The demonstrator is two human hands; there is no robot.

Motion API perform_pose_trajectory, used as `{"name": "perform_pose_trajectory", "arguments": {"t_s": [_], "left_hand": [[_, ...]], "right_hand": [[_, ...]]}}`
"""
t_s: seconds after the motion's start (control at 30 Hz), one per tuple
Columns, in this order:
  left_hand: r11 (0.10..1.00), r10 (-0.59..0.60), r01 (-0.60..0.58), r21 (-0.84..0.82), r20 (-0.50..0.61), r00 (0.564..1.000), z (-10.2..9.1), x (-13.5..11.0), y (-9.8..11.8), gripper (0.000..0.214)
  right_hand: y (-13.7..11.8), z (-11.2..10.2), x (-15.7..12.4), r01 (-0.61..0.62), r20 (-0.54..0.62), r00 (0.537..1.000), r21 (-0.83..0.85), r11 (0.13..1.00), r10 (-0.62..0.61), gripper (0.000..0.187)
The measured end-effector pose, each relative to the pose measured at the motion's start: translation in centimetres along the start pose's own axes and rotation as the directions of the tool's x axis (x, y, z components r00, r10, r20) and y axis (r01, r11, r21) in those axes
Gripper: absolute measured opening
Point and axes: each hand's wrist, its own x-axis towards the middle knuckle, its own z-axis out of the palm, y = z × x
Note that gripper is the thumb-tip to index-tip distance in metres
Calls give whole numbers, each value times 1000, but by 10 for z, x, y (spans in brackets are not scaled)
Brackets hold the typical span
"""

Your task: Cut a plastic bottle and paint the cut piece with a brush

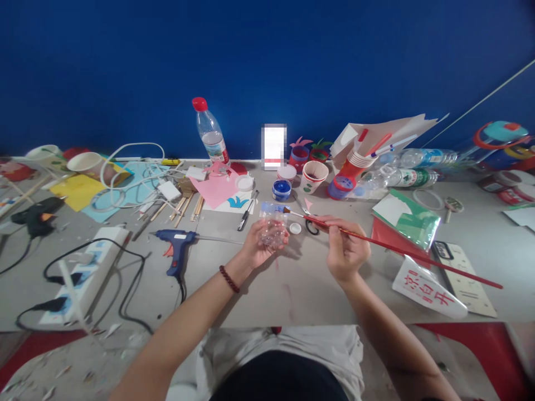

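Note:
My left hand (259,247) is closed around a clear cut plastic bottle piece (273,225), held up above the grey table (292,289). My right hand (346,248) pinches a long red-handled paintbrush (401,253), whose bristle tip touches the blue-painted top rim of the plastic piece. A small white cap (295,228) lies just beyond the two hands. A dark bead bracelet (229,278) circles my left wrist.
A blue glue gun (178,245) lies to the left, beside a power strip (86,273) with black cables. Behind are a blue paint pot (281,189), paper cups (314,175), a red-capped water bottle (211,133), scissors (308,220), pink paper (219,189) and red and green sheets (412,223).

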Motion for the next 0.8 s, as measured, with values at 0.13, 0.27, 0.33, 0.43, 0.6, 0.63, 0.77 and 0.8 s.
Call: {"name": "perform_pose_trajectory", "arguments": {"t_s": [0.13,0.27,0.33,0.43,0.6,0.63,0.77,0.8], "left_hand": [[1000,6,-6,-16,-28,1000,2,0,3,38],[1000,29,-29,-5,-47,998,4,-1,4,37],[999,48,-47,24,-52,998,4,-1,3,38],[992,94,-86,97,-79,992,6,-2,1,44],[959,187,-148,240,-149,971,9,-1,-5,54],[953,200,-155,260,-156,967,9,0,-6,55],[941,226,-169,292,-172,959,9,3,-9,58],[942,227,-171,289,-173,958,9,3,-9,58]], "right_hand": [[4,-2,1,7,-16,1000,-21,1000,-7,20],[5,-2,1,59,-33,997,-90,994,-63,22],[5,-1,0,100,-23,994,-123,987,-104,22],[4,-1,-3,125,3,992,-142,982,-126,21],[8,-2,-13,121,48,992,-178,977,-114,20],[9,-2,-14,115,60,993,-177,977,-106,20],[9,-1,-16,111,99,990,-137,984,-98,22],[8,0,-16,112,104,990,-126,986,-99,23]]}}
